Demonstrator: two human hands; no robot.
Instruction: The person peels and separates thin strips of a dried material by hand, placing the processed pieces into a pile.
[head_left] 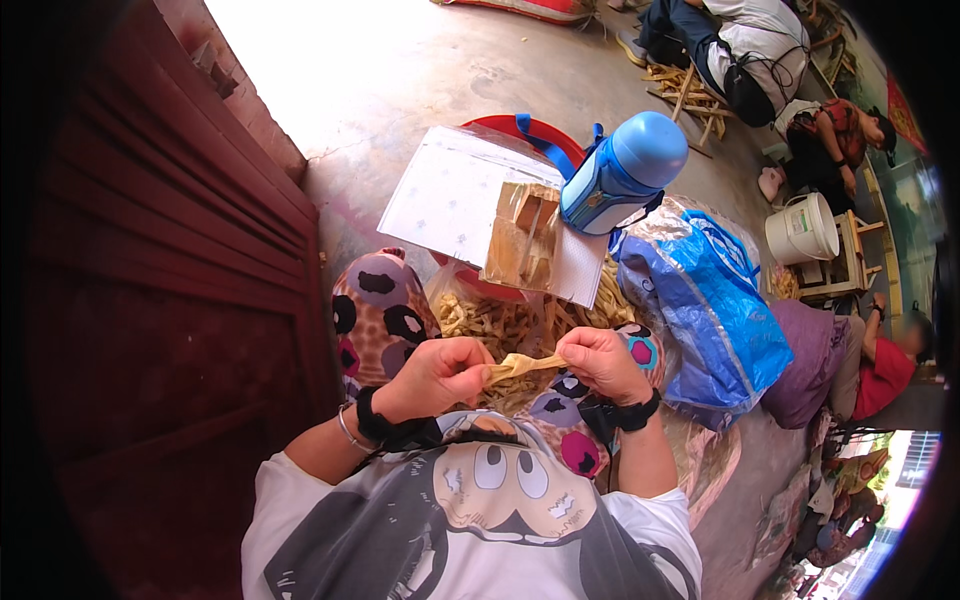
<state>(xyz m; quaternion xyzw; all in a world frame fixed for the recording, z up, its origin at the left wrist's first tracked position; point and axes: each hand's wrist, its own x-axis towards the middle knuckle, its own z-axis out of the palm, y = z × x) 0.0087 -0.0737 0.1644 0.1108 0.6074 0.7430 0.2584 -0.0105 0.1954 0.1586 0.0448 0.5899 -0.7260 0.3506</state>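
Cramped lap space, open floor far ahead.

Hemmed in on the left by a dark red slatted door (150,280), close beside the left knee (375,310). Blocked straight ahead by a heap of pale yellow strips (500,325) in a clear bag, just beyond the left hand (440,375) and right hand (600,362). Overhung above the heap by a white sheet (450,200) with a clear packet, resting on a red basin (520,128), and by a blue bottle (620,170) lying across it. Crowded on the right by a blue plastic sack (700,310) touching the right knee. Bare concrete floor (400,70) beyond the basin, wide and passable. Other people and a white bucket (800,228) well apart at upper right.
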